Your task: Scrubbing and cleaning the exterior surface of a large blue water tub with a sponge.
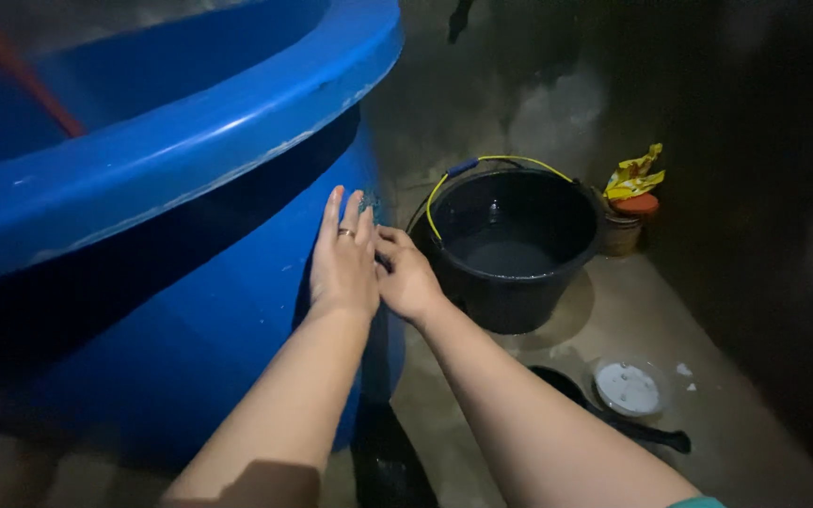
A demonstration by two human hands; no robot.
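Left hand (342, 259) flat, fingers spread, gripping nothing, pressed on wall of large blue plastic tub (199, 310); right hand (406, 277) loosely curled beside it, grip cannot be told; risk: wet concrete floor (632, 310) slippery; black plastic bucket (510, 249) of water near, easily knocked.

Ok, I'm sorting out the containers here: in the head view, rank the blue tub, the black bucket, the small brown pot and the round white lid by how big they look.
Largest to smallest as they look:
1. blue tub, though it is nearest the camera
2. black bucket
3. round white lid and small brown pot: look alike, and the pot is farther off and partly hidden, so unranked
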